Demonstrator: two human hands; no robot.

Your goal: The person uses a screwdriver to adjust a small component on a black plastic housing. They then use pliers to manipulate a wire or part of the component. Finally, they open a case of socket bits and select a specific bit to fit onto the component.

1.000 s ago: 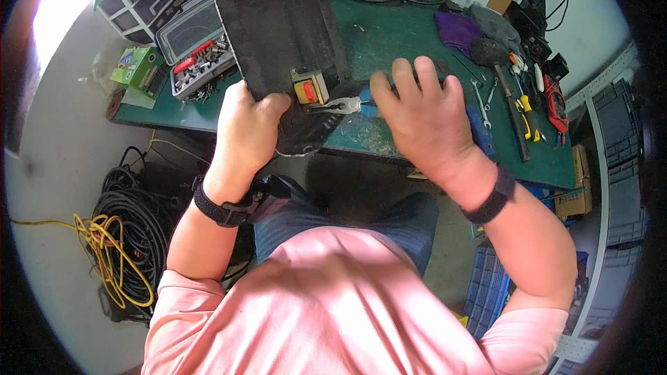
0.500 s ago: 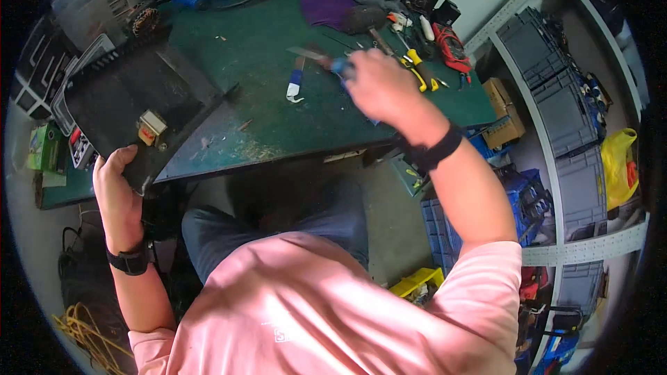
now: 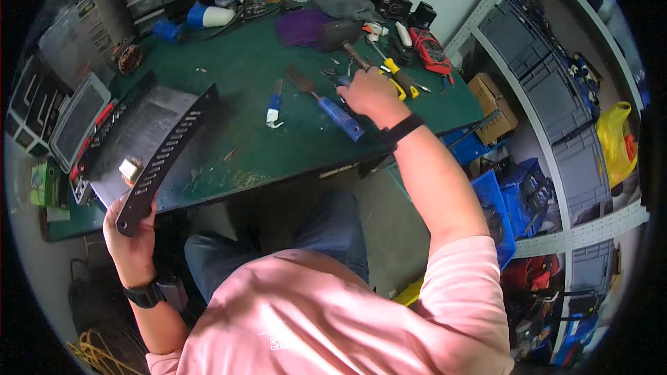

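My left hand (image 3: 128,243) is closed on the near end of a black metal plate (image 3: 163,156) with a slotted raised edge; a small light block (image 3: 130,169) sits on the plate. My right hand (image 3: 368,94) rests at the tools on the bench, fingers curled round blue-handled pliers (image 3: 342,80), which are partly hidden. Close by lie a blue-handled scraper (image 3: 337,116), yellow-and-black tools (image 3: 405,81) and a hammer (image 3: 358,57). A smaller blue-and-white tool (image 3: 274,107) lies left of the scraper.
On the green bench (image 3: 229,83) are an open socket case (image 3: 73,121), a purple cloth (image 3: 295,30), a red meter (image 3: 431,52) and blue-and-white connectors (image 3: 208,17). Right stand shelves with grey crates (image 3: 577,191) and a yellow bag (image 3: 616,146); blue crates (image 3: 524,194) sit below the bench's right end.
My left hand has moved left and down, the plate now tilted with its slotted edge up. My right hand has carried the pliers to the tools at the bench's right. The view has shifted.
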